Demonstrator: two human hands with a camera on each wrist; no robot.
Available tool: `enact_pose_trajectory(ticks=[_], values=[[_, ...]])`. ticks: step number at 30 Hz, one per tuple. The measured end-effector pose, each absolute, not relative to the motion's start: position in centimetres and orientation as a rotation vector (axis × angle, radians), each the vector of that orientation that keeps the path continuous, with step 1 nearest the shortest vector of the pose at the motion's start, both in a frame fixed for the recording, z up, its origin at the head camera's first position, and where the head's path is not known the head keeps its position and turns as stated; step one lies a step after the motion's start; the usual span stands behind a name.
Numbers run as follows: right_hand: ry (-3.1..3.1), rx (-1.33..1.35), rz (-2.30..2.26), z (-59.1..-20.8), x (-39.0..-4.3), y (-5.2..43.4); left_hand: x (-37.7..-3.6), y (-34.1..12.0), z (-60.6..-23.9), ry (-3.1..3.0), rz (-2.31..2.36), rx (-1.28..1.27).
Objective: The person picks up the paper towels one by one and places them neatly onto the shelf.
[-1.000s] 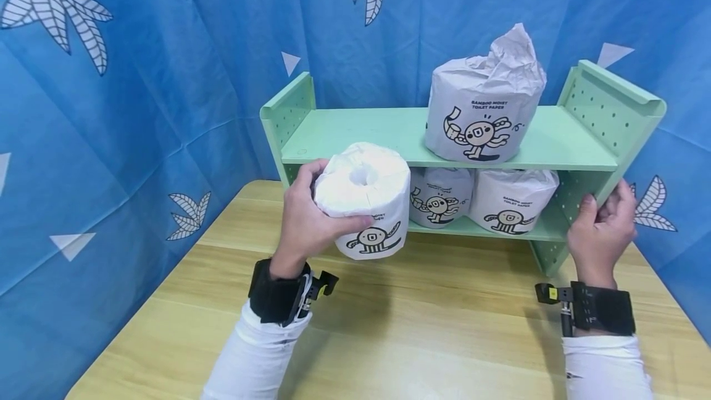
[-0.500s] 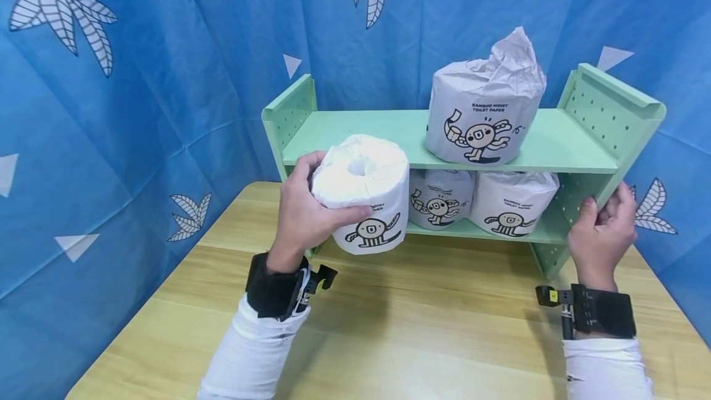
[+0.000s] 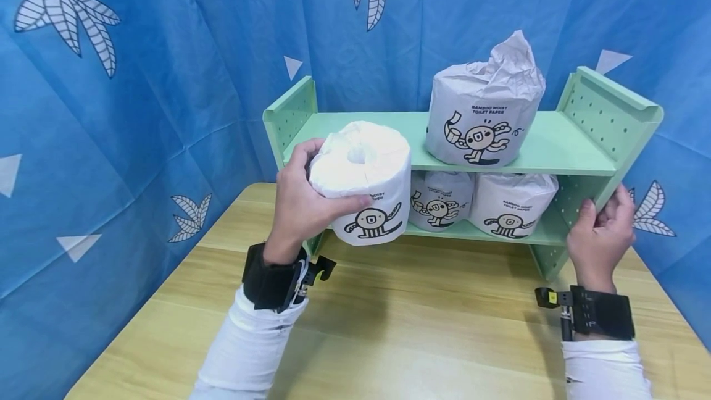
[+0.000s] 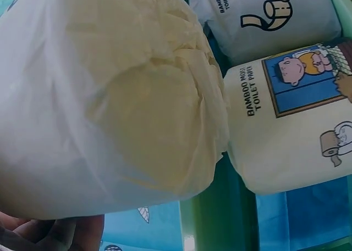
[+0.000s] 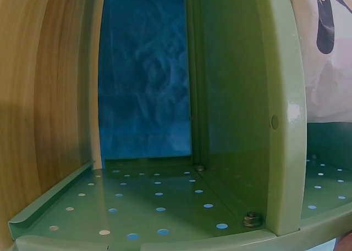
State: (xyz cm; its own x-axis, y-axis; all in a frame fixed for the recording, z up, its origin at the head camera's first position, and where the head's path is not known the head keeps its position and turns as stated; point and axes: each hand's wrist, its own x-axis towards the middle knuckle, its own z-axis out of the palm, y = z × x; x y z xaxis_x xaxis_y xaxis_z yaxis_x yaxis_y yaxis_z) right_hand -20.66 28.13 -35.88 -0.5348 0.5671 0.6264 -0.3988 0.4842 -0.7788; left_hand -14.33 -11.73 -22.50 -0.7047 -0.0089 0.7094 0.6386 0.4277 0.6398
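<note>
The left hand gripped a toilet roll before the green shelf, whose right panel the right hand apparently clasped; wrist views hid both hands.

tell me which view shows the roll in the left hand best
The head view: the held roll shows whole, printed wrapper and open core, with the left hand gripping its side in front of the green shelf. The left wrist view shows only its pale wrapper up close. The right wrist view shows none of it.
</note>
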Motion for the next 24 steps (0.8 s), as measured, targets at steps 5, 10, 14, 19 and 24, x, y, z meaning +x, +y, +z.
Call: enact_pose_trajectory(ticks=[5,10,14,19,24], values=[[-1.740,-0.145,1.239,-35.9,-20.7,28.2,-14.4,-11.6,-21.9,-2.040,-1.292,-0.530],[-1.740,-0.147,1.233,-35.8,-20.6,28.1,-14.6,-11.3,-21.2,-2.042,-1.296,-0.548],[-1.740,-0.145,1.227,-35.8,-20.6,28.1,-14.8,-11.1,-20.7,-2.031,-1.303,-0.570],[-1.743,-0.145,1.223,-35.8,-20.5,28.1,-14.9,-10.9,-20.2,-2.020,-1.317,-0.585],[-1.746,-0.146,1.215,-35.9,-20.5,28.0,-14.7,-10.7,-19.9,-2.015,-1.330,-0.597]])
